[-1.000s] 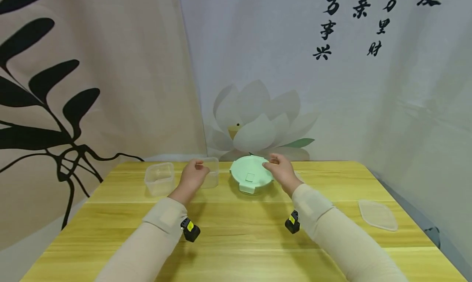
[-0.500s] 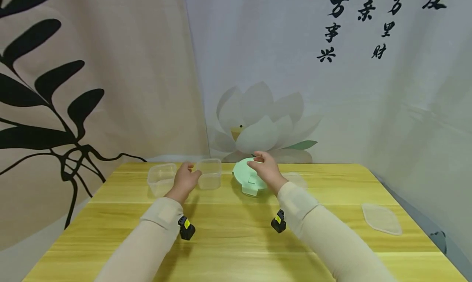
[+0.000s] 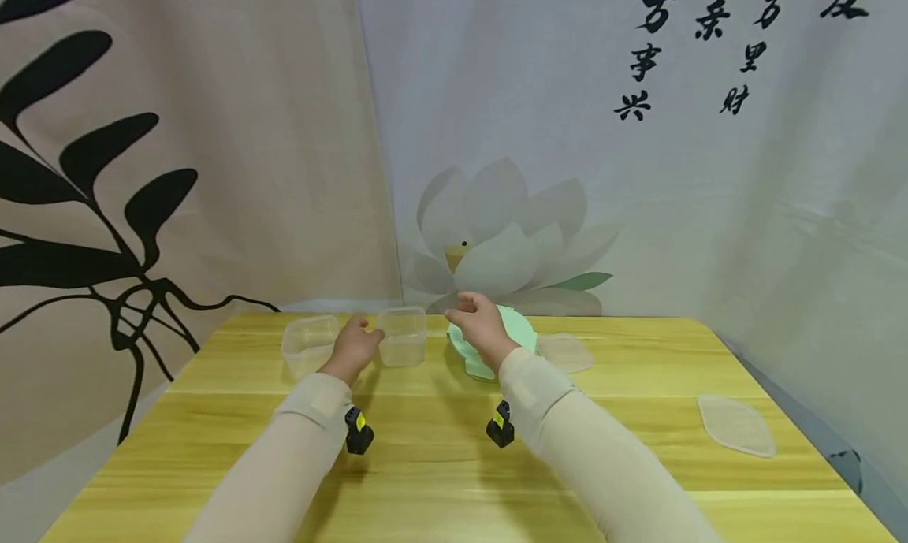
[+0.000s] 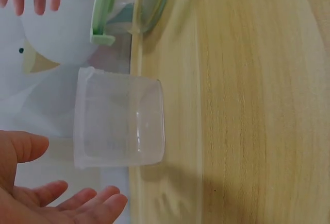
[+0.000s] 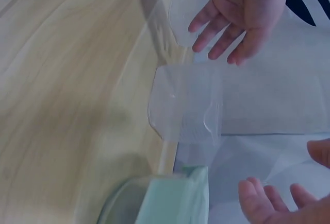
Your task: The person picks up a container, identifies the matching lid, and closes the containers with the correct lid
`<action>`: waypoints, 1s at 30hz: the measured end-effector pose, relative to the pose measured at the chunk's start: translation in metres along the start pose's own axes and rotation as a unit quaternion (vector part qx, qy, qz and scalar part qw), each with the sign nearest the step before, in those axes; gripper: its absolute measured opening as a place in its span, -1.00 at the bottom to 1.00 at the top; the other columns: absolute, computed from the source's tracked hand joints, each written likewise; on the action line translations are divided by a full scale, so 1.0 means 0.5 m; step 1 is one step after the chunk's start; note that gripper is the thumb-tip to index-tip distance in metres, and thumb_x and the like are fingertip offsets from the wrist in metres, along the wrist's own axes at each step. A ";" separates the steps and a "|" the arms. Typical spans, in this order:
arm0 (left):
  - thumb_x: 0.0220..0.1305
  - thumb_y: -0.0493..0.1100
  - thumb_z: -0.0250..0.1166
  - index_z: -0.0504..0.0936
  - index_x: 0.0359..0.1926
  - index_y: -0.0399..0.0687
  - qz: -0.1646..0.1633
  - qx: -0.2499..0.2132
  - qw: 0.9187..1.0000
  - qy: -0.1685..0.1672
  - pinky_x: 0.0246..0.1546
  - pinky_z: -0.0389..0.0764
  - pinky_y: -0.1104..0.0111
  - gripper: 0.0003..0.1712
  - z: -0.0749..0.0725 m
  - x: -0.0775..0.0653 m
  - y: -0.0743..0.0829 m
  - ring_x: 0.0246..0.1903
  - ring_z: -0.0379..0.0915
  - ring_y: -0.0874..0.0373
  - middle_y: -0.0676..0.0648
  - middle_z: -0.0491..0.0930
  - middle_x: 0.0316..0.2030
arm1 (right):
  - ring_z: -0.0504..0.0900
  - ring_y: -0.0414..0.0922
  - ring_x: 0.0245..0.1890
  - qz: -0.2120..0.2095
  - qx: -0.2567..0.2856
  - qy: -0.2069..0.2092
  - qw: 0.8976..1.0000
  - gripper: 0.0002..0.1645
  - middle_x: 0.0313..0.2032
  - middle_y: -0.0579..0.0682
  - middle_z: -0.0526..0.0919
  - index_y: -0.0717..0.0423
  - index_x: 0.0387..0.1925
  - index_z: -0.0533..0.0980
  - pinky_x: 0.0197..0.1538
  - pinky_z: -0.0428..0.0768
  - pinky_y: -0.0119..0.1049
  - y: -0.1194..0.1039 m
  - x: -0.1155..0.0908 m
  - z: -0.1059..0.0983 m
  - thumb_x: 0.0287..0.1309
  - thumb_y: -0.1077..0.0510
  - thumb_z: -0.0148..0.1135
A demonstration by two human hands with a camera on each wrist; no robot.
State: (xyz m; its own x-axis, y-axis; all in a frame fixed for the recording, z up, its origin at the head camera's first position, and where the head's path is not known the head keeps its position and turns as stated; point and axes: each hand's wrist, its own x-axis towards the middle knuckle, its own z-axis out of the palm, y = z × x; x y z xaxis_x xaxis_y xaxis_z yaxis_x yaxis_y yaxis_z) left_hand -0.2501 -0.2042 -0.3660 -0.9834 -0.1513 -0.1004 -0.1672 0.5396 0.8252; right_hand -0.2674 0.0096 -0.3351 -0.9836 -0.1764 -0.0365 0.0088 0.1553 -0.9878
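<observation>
I see L hand (image 3: 352,350) & R hand (image 3: 484,329), fingers loosely spread, holding nothing; a bump might knock the clear tub (image 3: 402,340) btwn them off the tabletop's (image 3: 426,464) far edge.

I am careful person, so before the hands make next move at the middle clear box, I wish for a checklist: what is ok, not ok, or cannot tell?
1. Middle box upright on the table: ok.
2. Left grip holds nothing: ok.
3. Right grip holds nothing: ok.
4. Middle box held: not ok, both grips are apart from it.
5. Near lid and far lid flat on the table: ok.
6. Green lid fastened all round: cannot tell, part is hidden.
</observation>
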 end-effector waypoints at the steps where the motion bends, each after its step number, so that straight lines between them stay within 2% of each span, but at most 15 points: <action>1: 0.42 -0.14 -0.05 0.04 0.38 -0.45 -0.003 -0.002 1.000 0.000 0.20 0.31 -0.08 -0.34 -0.001 0.001 -0.001 0.24 0.19 -0.33 -0.47 0.12 0.34 | 0.39 0.15 0.24 0.001 0.002 -0.001 1.000 -0.37 0.27 0.22 0.35 0.16 0.36 0.25 0.21 0.43 0.08 0.000 0.002 0.007 0.30 0.16 0.16; 9: 0.44 -0.16 -0.04 0.05 0.38 -0.47 -0.033 -0.044 0.999 0.002 0.10 0.43 -0.04 -0.36 0.005 0.019 -0.013 0.17 0.25 -0.31 -0.47 0.12 0.33 | 0.39 0.19 0.23 0.016 -0.003 -0.012 1.000 -0.37 0.29 0.24 0.33 0.17 0.36 0.26 0.17 0.47 0.07 0.010 0.015 0.055 0.30 0.17 0.15; 16: 0.44 -0.17 -0.02 0.02 0.40 -0.41 -0.051 -0.122 0.991 -0.016 0.17 0.38 -0.12 -0.35 0.008 0.030 -0.024 0.27 0.15 -0.35 -0.44 0.07 0.35 | 0.37 0.20 0.25 0.032 -0.023 -0.027 0.999 -0.35 0.29 0.29 0.32 0.22 0.37 0.24 0.11 0.51 0.10 0.021 0.024 0.094 0.29 0.18 0.13; 22: 0.43 -0.16 -0.03 0.02 0.39 -0.42 -0.056 -0.130 0.989 -0.029 0.17 0.37 -0.13 -0.35 0.009 0.033 -0.023 0.22 0.22 -0.38 -0.45 0.10 0.32 | 0.29 0.23 0.31 0.056 -0.015 -0.048 0.997 -0.26 0.36 0.31 0.21 0.25 0.44 0.10 0.18 0.43 0.17 0.031 0.027 0.113 0.31 0.16 0.10; 30: 0.43 -0.15 -0.02 0.02 0.40 -0.40 -0.071 -0.143 0.986 -0.045 0.19 0.35 -0.10 -0.34 0.009 0.033 -0.026 0.20 0.23 -0.34 -0.42 0.09 0.34 | 0.25 0.29 0.31 0.095 -0.003 -0.045 0.994 -0.21 0.43 0.26 0.06 0.25 0.47 -0.03 0.24 0.37 0.14 0.049 0.035 0.131 0.36 0.13 0.04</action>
State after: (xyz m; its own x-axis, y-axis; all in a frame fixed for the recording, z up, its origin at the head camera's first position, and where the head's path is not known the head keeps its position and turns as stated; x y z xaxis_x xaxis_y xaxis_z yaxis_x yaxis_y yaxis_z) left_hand -0.2644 -0.2099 -0.3808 -0.9558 -0.1279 -0.2646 -0.2898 0.2615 0.9207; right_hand -0.2727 -0.0533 -0.3696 -0.9440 -0.2297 -0.2369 0.1925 0.1997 -0.9608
